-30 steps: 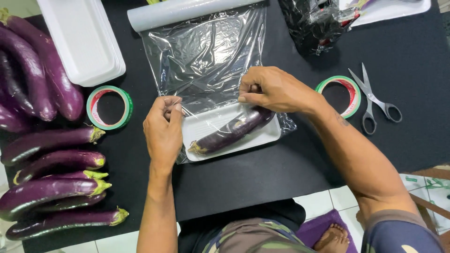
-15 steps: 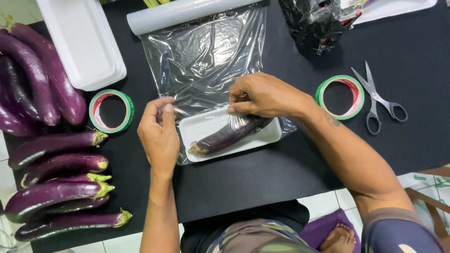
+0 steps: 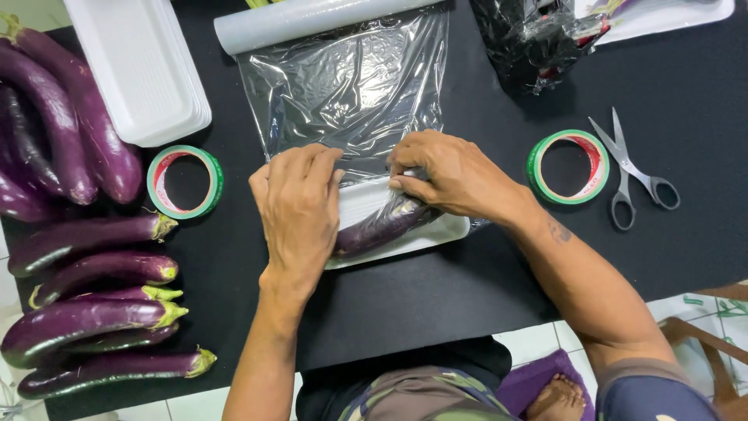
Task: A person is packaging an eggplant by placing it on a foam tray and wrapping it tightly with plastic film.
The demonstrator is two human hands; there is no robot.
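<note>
Lying at the centre of the frame, a long, glossy purple eggplant (image 3: 383, 227) rests slantwise in a shallow white foam tray (image 3: 450, 229) on the matte black tabletop (image 3: 436, 304). Its lower left end sits just under the left hand (image 3: 298, 204), while its upper right end runs beneath the fingers (image 3: 405, 185) of the right hand (image 3: 456, 175).

A thin, wrinkled sheet of clear plastic film (image 3: 351, 86) stretches down from its pale cylindrical roll (image 3: 312, 19) at the top of the frame and drapes over the tray and the eggplant. The right hand's fingers are curled and nipped together on a fold of that film just above the eggplant. The left hand lies palm down, fingers together and bent at the tips, pressing the film at the tray's left edge; whether it grips the film cannot be told.

Left of the left hand lies a flat ring of tape with a green rim (image 3: 185, 181), and a matching ring of tape (image 3: 568, 167) sits right of the right hand, beside steel scissors (image 3: 629, 173). A stack of white foam trays (image 3: 139, 66) occupies the upper left. Smooth purple eggplants with green stems (image 3: 93, 312) pile along the left edge.
</note>
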